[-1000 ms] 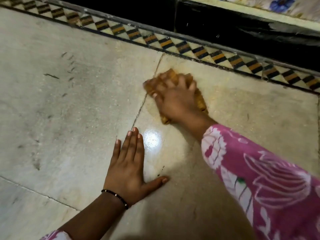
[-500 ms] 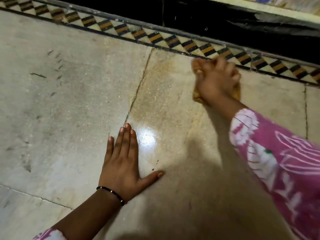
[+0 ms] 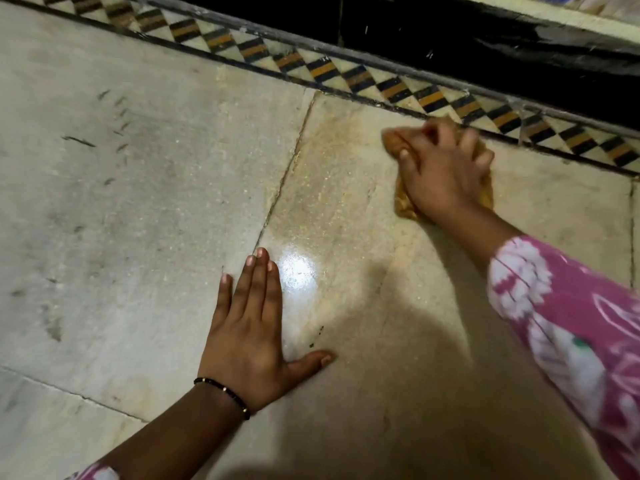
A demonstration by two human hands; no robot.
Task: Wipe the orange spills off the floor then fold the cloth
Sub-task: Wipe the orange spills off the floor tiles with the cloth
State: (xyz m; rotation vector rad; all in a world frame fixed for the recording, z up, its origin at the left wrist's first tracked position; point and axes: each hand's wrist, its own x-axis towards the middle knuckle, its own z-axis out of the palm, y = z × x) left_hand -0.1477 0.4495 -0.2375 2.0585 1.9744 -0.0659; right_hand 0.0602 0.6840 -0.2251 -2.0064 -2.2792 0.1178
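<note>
My right hand [image 3: 441, 169] presses a bunched orange cloth [image 3: 403, 206] onto the pale stone floor, close to the patterned border; most of the cloth is hidden under the fingers. An orange-yellow smear [image 3: 332, 147] spreads over the tile to the left of the cloth, reaching the tile joint. My left hand [image 3: 251, 327] lies flat on the floor nearer to me, palm down, fingers together and thumb out, holding nothing. It wears a thin black bracelet at the wrist.
A strip of black, yellow and white diamond tiles [image 3: 367, 79] runs along the far edge, with a dark skirting [image 3: 450, 36] behind it. A bright light reflection [image 3: 296, 271] sits beside my left fingers. Small dark specks [image 3: 317, 336] lie near my left thumb.
My right hand carried the cloth from the tile joint rightwards and away from me to the border, then held near there. My left hand stayed planted on the floor.
</note>
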